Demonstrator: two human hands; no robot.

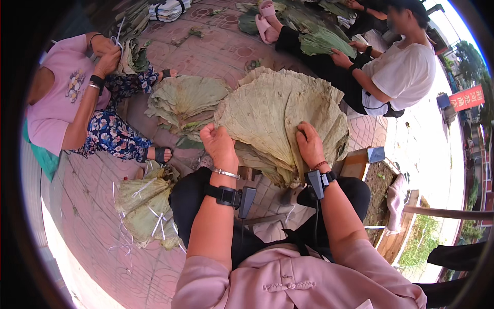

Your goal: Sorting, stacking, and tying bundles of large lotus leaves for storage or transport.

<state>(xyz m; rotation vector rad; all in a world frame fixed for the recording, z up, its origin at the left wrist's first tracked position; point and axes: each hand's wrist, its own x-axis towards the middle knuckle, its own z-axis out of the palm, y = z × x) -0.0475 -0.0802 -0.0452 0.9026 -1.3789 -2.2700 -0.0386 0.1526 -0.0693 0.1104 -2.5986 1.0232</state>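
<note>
A stack of large dried lotus leaves [262, 110] spreads like a fan in front of my knees, its gathered stem ends towards me. Pinched at the left edge of the top leaf are the curled fingers of my left hand [222, 150]. On the right side of the same leaf, my right hand [310, 145] has its fingers bent around a fold; the fingertips are partly hidden. A second pile of dried leaves [189, 98] lies just beyond, to the left. Leaf bundles tied with white string [150, 208] rest on the paving by my left knee.
At left, a seated person [69, 92] ties a rolled leaf bundle [133, 58]. Another person [397, 73] at upper right holds a green leaf [324, 42]. A wooden-edged soil bed [380, 189] with a phone-like object [375, 154] is on my right.
</note>
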